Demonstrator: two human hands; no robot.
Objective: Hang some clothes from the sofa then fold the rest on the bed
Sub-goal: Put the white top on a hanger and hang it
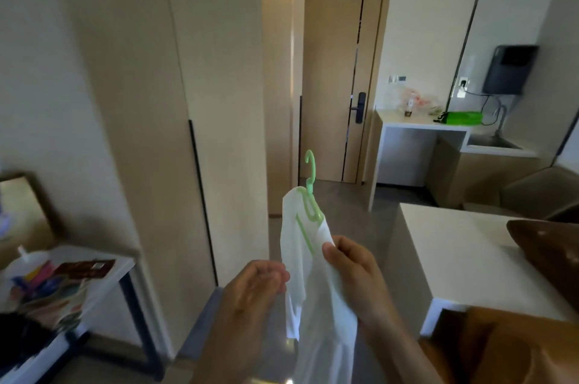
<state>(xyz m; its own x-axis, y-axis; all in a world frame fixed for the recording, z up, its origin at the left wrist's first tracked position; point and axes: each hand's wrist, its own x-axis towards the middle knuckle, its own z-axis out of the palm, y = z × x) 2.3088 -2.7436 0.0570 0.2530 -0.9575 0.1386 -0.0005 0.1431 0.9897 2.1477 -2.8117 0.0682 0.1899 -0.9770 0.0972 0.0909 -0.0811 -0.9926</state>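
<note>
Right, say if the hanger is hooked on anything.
No, the green hanger sticks up in open air; left hand and right hand hold its white garment.

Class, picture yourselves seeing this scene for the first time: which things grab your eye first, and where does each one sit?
The pale green hanger stands out first, low in the centre, with a white garment draped on it and gripped by the left hand and right hand. Next comes the bright green object on the white counter at the right, below a dark wall-mounted unit.
</note>
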